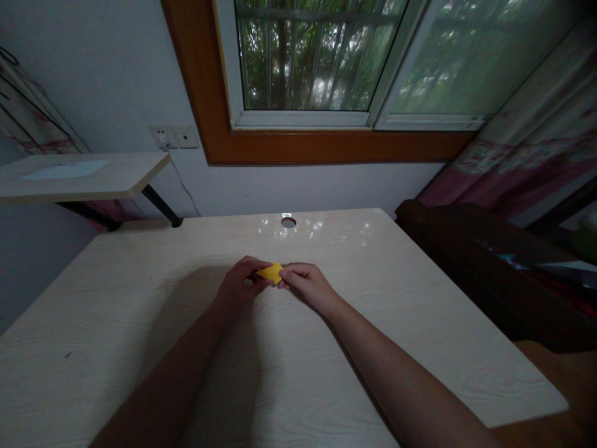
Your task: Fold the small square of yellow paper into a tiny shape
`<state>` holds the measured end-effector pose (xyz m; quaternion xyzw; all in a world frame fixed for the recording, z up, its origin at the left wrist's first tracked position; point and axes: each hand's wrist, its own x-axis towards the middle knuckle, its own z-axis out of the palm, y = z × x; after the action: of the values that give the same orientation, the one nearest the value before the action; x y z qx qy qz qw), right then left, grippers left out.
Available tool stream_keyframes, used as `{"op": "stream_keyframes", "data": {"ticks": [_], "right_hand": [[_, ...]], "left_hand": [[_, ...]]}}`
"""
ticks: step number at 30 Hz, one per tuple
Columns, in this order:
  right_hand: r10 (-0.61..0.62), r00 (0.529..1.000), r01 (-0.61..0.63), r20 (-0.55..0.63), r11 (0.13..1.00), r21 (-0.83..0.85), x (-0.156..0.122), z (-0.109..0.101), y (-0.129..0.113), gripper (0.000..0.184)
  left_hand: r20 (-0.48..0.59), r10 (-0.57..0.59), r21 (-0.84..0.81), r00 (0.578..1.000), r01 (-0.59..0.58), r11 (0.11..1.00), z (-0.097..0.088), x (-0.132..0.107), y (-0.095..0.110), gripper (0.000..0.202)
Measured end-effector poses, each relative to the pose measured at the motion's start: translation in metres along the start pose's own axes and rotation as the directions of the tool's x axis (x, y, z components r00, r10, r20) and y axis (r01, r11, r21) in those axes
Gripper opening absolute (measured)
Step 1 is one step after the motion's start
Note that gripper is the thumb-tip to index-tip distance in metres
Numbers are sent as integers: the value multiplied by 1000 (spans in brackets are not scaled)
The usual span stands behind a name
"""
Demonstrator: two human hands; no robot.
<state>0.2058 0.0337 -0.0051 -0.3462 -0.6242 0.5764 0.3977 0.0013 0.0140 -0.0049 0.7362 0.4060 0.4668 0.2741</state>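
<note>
A small piece of folded yellow paper (274, 272) is held between my two hands, over the middle of the pale wooden desk (373, 298). My left hand (240, 281) pinches its left side, thumb below and fingers curled above. On the other side, the thumb and fingers of my right hand (308, 283) close on the paper's right corner. The fingers hide part of its edges, so its full folded shape cannot be made out.
At the back left a raised shelf (84, 174) stands on black legs. A round cable hole (288, 222) lies near the desk's back edge. Behind are a wall socket (173, 137) with a white cable and a window (317, 62). Dark furniture (489, 267) stands to the right.
</note>
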Motion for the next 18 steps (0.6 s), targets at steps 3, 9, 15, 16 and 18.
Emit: {"op": "stream_keyframes", "data": {"ticks": [3, 9, 15, 16, 18], "right_hand": [[1, 1000, -1, 4, 1000, 3, 0, 0, 0, 27], [2, 1000, -2, -7, 1000, 10, 0, -1, 3, 27], [1, 1000, -1, -2, 1000, 22, 1, 0, 2, 28], [3, 1000, -3, -4, 1000, 25, 1, 0, 2, 27], [11, 1000, -11, -6, 999, 39, 0, 0, 2, 27]], "left_hand": [[0, -7, -10, 1000, 7, 1000, 0, 0, 0, 27], [0, 0, -24, 1000, 0, 1000, 1, 0, -1, 26], [2, -2, -17, 1000, 2, 1000, 0, 0, -2, 26], [5, -4, -18, 1000, 4, 1000, 0, 0, -2, 26], [6, -8, -20, 1000, 8, 1000, 0, 0, -2, 26]]}}
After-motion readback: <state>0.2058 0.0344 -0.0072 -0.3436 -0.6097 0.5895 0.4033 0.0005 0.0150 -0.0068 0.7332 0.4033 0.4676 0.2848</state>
